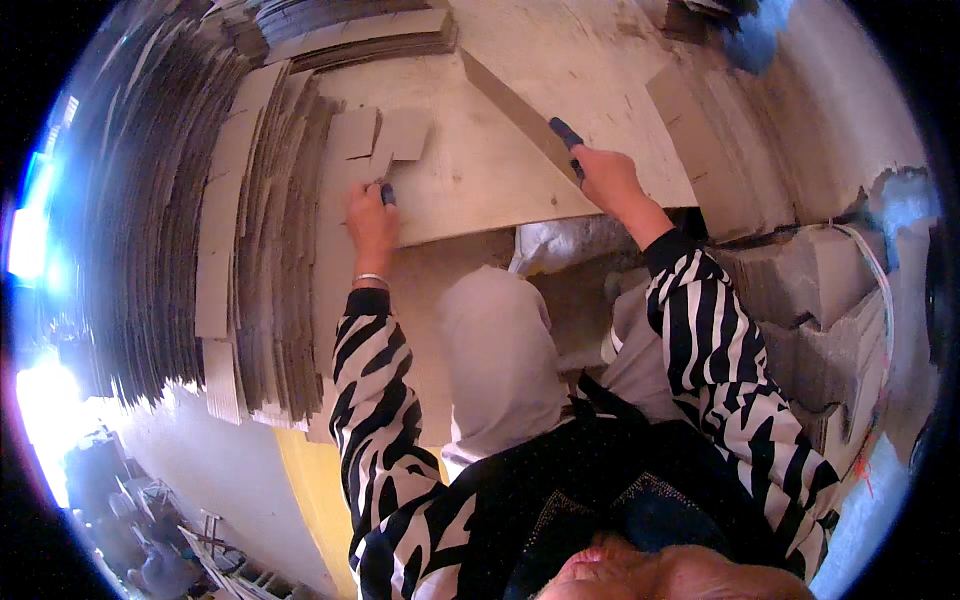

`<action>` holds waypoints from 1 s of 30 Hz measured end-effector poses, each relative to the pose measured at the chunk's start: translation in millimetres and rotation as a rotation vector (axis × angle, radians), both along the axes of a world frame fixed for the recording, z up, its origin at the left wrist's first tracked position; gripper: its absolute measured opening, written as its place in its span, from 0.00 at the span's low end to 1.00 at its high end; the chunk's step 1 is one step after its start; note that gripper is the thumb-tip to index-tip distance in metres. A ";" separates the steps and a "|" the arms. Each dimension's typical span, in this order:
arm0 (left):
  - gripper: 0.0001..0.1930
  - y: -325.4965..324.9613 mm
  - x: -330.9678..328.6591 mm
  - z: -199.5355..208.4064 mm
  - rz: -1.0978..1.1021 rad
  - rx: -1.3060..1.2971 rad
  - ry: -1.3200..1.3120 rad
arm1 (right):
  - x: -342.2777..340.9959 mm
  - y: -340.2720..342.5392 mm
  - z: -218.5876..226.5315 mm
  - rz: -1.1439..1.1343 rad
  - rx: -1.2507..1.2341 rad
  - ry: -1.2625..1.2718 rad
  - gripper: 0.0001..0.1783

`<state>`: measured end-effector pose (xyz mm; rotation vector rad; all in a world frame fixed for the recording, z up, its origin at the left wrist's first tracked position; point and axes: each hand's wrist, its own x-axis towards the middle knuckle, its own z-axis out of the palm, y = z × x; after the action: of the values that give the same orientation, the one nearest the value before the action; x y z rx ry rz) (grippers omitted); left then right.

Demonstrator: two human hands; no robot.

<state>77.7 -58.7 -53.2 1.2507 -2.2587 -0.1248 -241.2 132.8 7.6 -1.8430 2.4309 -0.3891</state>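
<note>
My right hand is closed on the near end of a long, narrow cardboard strip, which slants away to the far left over the pale board. Dark covers sit on its thumb and a finger. Further left, my left hand has its fingers curled in at the near edge of a small cardboard piece; a dark cover shows on one digit. Its grip is partly hidden by the hand itself. Just beyond lie other small cardboard pieces, overlapping.
Tall stacks of cardboard strips line the left side. More piles stand at the far edge and to the right. A silvery wrapped bundle shows below the board's near edge, beside my knees.
</note>
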 end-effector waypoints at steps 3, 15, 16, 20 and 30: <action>0.09 12.7 -28.5 -6.8 -0.069 0.434 0.344 | 10.8 -4.2 7.3 0.130 -0.315 -0.077 0.12; 0.11 53.7 -85.3 30.3 -0.206 1.193 0.828 | 29.7 -19.8 2.9 0.232 -0.132 -0.016 0.13; 0.12 55.5 -89.2 41.0 -0.276 1.147 0.707 | 26.9 -19.8 3.6 0.232 -0.070 -0.007 0.14; 0.15 58.3 -70.1 39.7 -0.477 1.066 0.308 | 36.4 -19.2 5.8 0.208 0.026 -0.059 0.16; 0.24 -19.1 47.6 20.9 0.433 -0.095 -0.588 | 31.8 -17.9 7.9 0.149 0.058 -0.082 0.18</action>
<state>125.3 -77.8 -32.3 1.8690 -2.3394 0.5728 -209.4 114.8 15.6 -1.9280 2.2106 -0.3719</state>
